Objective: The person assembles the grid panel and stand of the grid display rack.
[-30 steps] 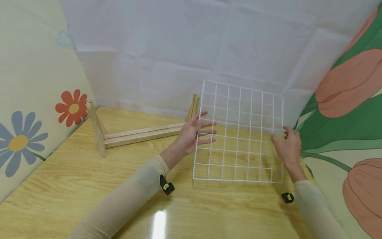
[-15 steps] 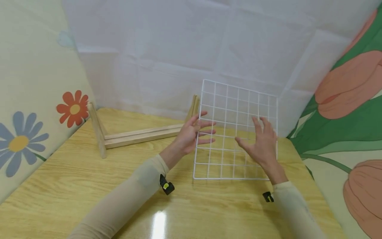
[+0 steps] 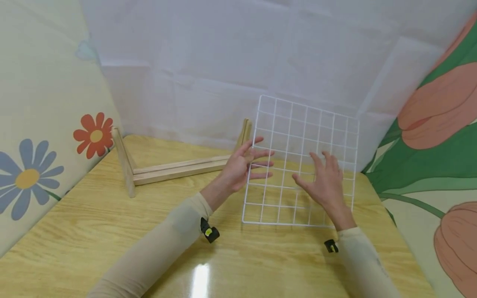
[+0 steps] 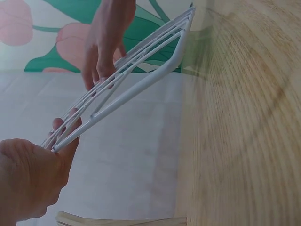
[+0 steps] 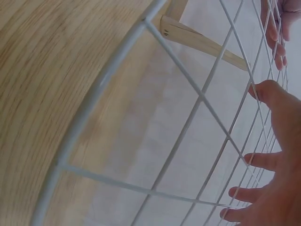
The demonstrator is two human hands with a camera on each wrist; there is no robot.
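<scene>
A white wire grid panel (image 3: 292, 134) is tilted back at the right of the table, its lower edge low over the wood. Whether that edge touches the table, I cannot tell. My left hand (image 3: 234, 167) supports the panel's left side, straight spread fingers passing behind the wires. In front of the panel, right of its middle, my right hand (image 3: 328, 182) has its fingers spread. Seen from the right wrist, thumb and fingertips of that hand (image 5: 284, 155) lie against the wires. A wooden stand (image 3: 182, 171) with two upright ends sits behind my left arm.
The wood-grain table (image 3: 93, 231) has a white sheet (image 3: 208, 82) hanging behind it. Flower-patterned cloths flank it, one with daisies (image 3: 30, 178) on the left and one with tulips (image 3: 436, 111) on the right. The stand's right upright (image 3: 243, 134) is close to my left hand.
My right hand has come off the panel's right edge and moved left across its front. The panel has swung slightly, its right side shifting left then right. My left hand keeps its place.
</scene>
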